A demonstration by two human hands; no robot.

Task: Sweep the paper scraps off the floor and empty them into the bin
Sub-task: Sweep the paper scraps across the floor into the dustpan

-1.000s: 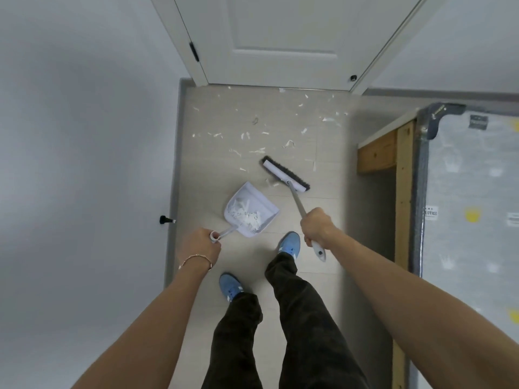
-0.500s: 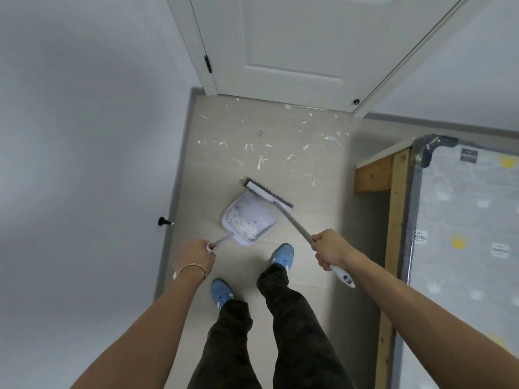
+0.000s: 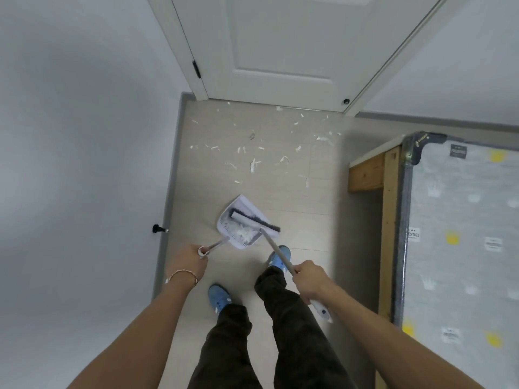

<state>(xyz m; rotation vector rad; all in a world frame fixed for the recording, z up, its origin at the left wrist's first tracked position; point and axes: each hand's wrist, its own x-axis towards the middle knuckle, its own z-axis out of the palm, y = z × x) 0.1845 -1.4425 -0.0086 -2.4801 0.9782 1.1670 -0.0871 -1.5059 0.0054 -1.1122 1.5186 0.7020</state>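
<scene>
**Brush head in the pan, more scraps waiting by the door**

From my feed, the floor (image 3: pixel 196 192) runs up to a closed white door (image 3: pixel 280 37), with a wall on the left and a wrapped mattress (image 3: pixel 463 234) on a wooden frame (image 3: pixel 389 220) to the right. I can see no bin anywhere in this view.

The loose paper scraps (image 3: pixel 254 164) lie scattered between the door and the dustpan (image 3: pixel 241 220), well apart from the pan's lip. A small white heap already sits inside the pan, near its back wall.

The broom (image 3: pixel 254 222) has its head lying across the pan's mouth, over that heap. My right hand (image 3: pixel 309 282) has its fingers curled round the broom handle, low on the shaft; my left hand (image 3: pixel 191 261) grips the dustpan handle, fingers wrapped round it.

To do this step well, I judge the pan should stay tipped back towards the handle so the heap cannot slide out. The next strokes should be short and low, drawing scraps towards the lip without flicking them; light paper lifts easily. The pan probably needs to move nearer the door before sweeping on.
</scene>
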